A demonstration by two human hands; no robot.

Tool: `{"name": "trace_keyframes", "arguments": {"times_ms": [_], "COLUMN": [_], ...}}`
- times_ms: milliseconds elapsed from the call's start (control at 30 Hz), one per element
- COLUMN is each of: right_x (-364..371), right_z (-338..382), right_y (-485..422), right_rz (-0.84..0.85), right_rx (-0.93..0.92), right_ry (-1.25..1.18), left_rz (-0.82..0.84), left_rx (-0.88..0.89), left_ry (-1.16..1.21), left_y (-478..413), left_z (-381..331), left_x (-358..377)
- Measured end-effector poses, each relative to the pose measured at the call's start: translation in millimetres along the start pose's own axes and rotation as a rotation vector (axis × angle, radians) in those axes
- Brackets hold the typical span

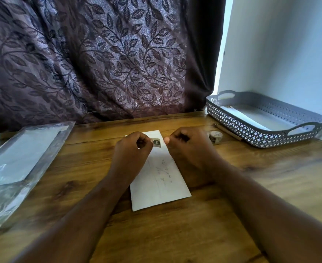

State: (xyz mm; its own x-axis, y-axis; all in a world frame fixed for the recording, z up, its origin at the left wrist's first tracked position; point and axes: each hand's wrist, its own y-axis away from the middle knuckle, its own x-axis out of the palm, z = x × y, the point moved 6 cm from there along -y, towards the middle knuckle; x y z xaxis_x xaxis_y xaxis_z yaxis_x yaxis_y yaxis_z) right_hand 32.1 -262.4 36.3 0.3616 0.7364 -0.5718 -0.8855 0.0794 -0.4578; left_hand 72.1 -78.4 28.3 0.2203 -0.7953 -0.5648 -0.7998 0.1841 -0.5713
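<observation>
One small stamp [156, 142] sits between the two hands, over the far end of the single white envelope [162, 179] lying on the table [175, 234]. The left hand [132, 149] pinches the stamp's left edge. The right hand [190, 150] is curled closed just right of it, with nothing visible in its hold. To the right lie one tape roll [215, 137], one pencil [229, 132] and one grey tray [232, 118]. One plastic packet [23, 158] lies on the left.
</observation>
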Motion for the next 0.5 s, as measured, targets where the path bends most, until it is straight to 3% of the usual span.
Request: {"name": "trace_keyframes", "arguments": {"times_ms": [300,500], "right_x": [23,28], "right_z": [7,0], "right_y": [-6,-11], "right_rz": [0.036,0.022], "right_rx": [-0.151,-0.097], "right_ry": [0.143,0.165], "left_rz": [0.030,0.043], "left_rx": [0.011,-0.001], "left_ry": [0.004,0.020], "left_y": [1,-2], "left_z": [0,5], "left_x": [2,1]}}
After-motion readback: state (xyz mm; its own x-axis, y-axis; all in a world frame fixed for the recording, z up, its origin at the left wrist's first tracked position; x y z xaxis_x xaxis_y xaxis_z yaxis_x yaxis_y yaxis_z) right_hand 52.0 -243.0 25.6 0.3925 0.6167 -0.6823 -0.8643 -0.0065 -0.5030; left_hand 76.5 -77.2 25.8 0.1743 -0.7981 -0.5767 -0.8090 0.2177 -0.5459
